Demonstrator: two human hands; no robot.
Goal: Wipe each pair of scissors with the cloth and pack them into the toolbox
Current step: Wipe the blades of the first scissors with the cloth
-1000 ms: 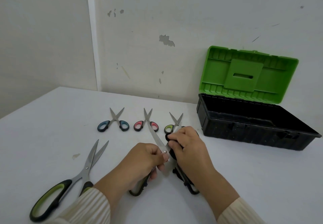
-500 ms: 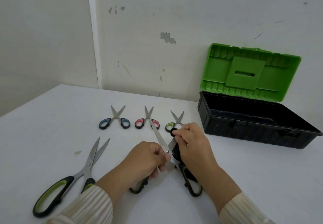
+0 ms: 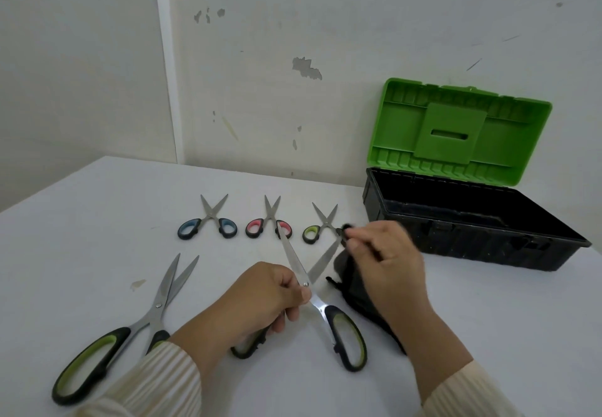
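My left hand [image 3: 260,299] grips a large pair of scissors with green-and-black handles [image 3: 347,335] near the pivot, blades spread apart. My right hand [image 3: 384,263] pinches a dark cloth [image 3: 350,273] at the tip of the right blade. A second large green-handled pair [image 3: 153,312] lies at the front left. Three small pairs lie in a row behind: blue-handled [image 3: 208,221], pink-handled [image 3: 268,223], green-handled [image 3: 317,226]. The toolbox [image 3: 469,231], black with a raised green lid [image 3: 462,130], stands open at the right.
The white table [image 3: 97,227] meets a scuffed white wall at the back, with a corner at the left. The toolbox sits against the wall, close behind my right hand. A small stain [image 3: 137,283] marks the table left of the large scissors.
My right hand slid the cloth up along the right blade from near the pivot to its tip. The scissors opened wider. My left hand stayed in place.
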